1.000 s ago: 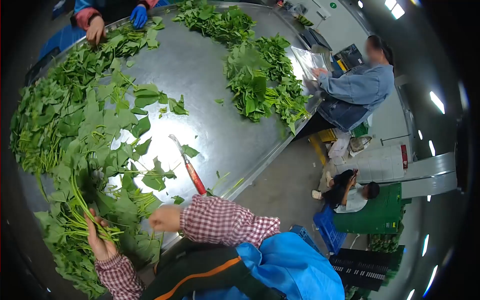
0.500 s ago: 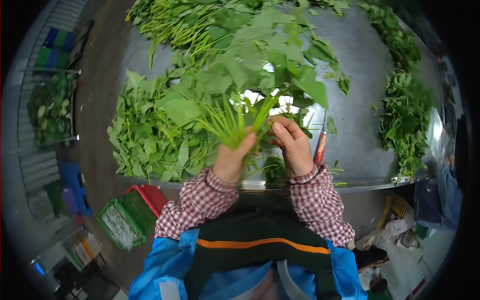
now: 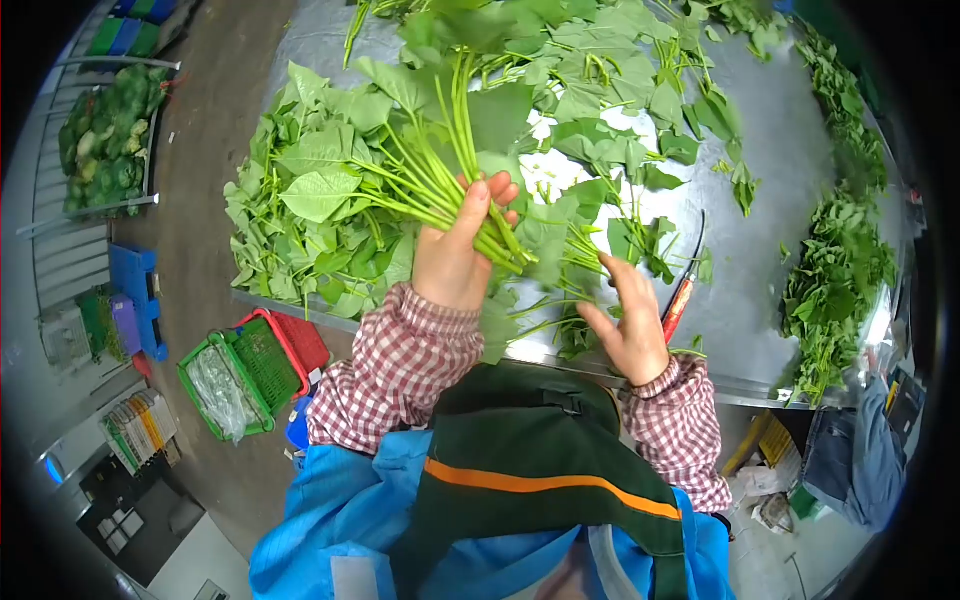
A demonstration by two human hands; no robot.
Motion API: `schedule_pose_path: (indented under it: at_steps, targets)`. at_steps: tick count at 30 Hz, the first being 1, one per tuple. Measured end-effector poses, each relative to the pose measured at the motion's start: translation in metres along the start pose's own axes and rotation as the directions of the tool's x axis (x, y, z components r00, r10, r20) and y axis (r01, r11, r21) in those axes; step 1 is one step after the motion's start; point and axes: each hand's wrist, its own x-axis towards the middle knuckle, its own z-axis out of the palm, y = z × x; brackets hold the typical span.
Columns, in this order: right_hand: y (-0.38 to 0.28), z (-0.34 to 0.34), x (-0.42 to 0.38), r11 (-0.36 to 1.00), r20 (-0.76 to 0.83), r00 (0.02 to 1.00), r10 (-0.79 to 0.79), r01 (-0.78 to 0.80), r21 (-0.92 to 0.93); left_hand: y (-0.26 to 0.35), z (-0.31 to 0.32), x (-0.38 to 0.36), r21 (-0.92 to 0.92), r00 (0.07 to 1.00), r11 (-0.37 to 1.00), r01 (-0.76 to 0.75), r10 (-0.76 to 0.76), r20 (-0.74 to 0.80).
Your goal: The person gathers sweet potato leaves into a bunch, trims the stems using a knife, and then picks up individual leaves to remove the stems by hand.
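Observation:
My left hand (image 3: pixel 462 240) is closed around a bunch of leafy green stems (image 3: pixel 425 180), held above the metal table (image 3: pixel 750 290). Their cut ends stick out past my fingers to the right, and the leaves fan up and left. My right hand (image 3: pixel 632 325) hovers near the table's front edge with thumb and fingers apart and nothing in it. Just left of that hand lie loose leafy stems (image 3: pixel 570 250). To its right rests a knife (image 3: pixel 682 295) with a reddish handle and a dark curved blade.
A large pile of greens (image 3: pixel 300 200) covers the table's left side, with more leaves (image 3: pixel 610 60) at the back. Another row of greens (image 3: pixel 840 270) runs along the right edge. A green crate (image 3: pixel 250 365) and a red crate (image 3: pixel 300 345) stand on the floor at left.
My right hand has come away from the bunch, moving right and down, and its fingers have opened. My left hand keeps the bunch, now tilted with its stem ends toward the right.

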Motion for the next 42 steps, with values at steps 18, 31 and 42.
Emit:
schedule_pose_path:
  at_steps: [18,31,42]
  targets:
    - [-0.026,-0.011,0.021,0.714,-0.121,0.972,0.201,-0.061,0.697,0.0,-0.003,-0.033,-0.134,0.961,0.989,0.055,-0.016,0.278]
    - [0.113,0.019,0.043,0.89,-0.247,0.93,0.272,-0.341,-0.304,-0.039,-0.07,-0.008,-0.174,0.909,0.919,0.355,-0.383,-0.165]
    - [0.07,-0.014,0.024,0.566,0.171,0.915,0.366,-0.364,0.74,0.005,-0.04,-0.011,0.081,0.959,0.979,-0.187,0.2,-0.2]
